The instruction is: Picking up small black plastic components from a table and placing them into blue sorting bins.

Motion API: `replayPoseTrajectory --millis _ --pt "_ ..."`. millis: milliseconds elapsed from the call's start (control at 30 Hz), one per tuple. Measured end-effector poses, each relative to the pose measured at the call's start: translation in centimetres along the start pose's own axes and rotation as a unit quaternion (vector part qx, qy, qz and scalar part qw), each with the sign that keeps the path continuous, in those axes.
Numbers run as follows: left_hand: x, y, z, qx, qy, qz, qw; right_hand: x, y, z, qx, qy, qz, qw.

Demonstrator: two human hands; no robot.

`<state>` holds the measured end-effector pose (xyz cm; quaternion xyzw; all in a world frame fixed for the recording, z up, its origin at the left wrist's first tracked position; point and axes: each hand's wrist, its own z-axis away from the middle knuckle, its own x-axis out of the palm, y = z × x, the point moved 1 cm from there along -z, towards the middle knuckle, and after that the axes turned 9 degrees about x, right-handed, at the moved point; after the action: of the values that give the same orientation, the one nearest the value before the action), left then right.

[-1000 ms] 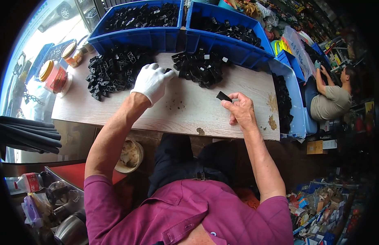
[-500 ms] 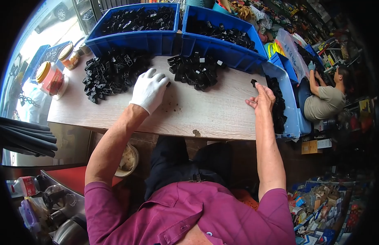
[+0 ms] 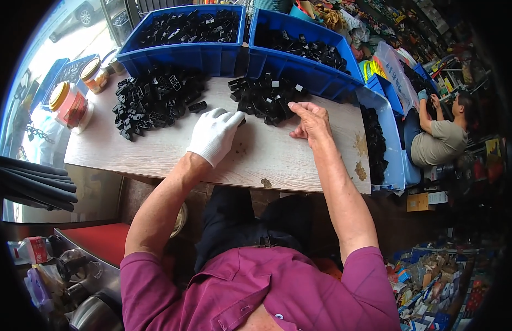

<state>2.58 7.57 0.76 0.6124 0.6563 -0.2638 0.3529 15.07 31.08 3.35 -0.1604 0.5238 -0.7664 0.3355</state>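
My left hand [image 3: 214,137], in a white knit glove, is closed on a small black plastic part [image 3: 242,121] that peeks out past its fingertips. A single black piece [image 3: 198,107] lies just beyond that hand, at the edge of the larger heap of black parts [image 3: 148,102]. My bare right hand [image 3: 312,124] hovers at the right side of a second heap [image 3: 265,99], with fingers apart and nothing visible in them. Parts in this second heap look boxy, and some show pale, shiny faces.
Two blue bins [image 3: 181,59] [image 3: 308,71] of black parts stand along the table's far side. At right, a paler blue tub [image 3: 396,160] holds more. Lidded jars [image 3: 71,105] stand at left. A person [image 3: 443,135] sits working beyond the tub.
My right hand has moved left from near the tub to the second heap, and the black piece it held is no longer in sight. My left hand has shifted slightly right and nearer.
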Motion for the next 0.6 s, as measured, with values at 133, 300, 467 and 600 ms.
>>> replayPoseTrajectory --millis 133,300,467,600 --pt "-0.2 0.0 0.0 -0.011 0.007 0.009 1.0 0.7 0.5 -0.8 0.005 -0.03 -0.006 1.0" --pt "-0.3 -0.1 0.1 -0.029 0.0 0.016 0.999 -1.4 0.5 0.5 -0.005 -0.05 0.008 0.999" --pt "-0.1 -0.4 0.4 -0.056 0.032 0.047 0.997 -4.2 1.3 2.8 -0.003 -0.065 0.085 0.994" --pt "0.2 -0.7 0.9 -0.074 0.07 0.086 0.991 -4.9 2.4 4.1 0.004 -0.077 0.111 0.991"
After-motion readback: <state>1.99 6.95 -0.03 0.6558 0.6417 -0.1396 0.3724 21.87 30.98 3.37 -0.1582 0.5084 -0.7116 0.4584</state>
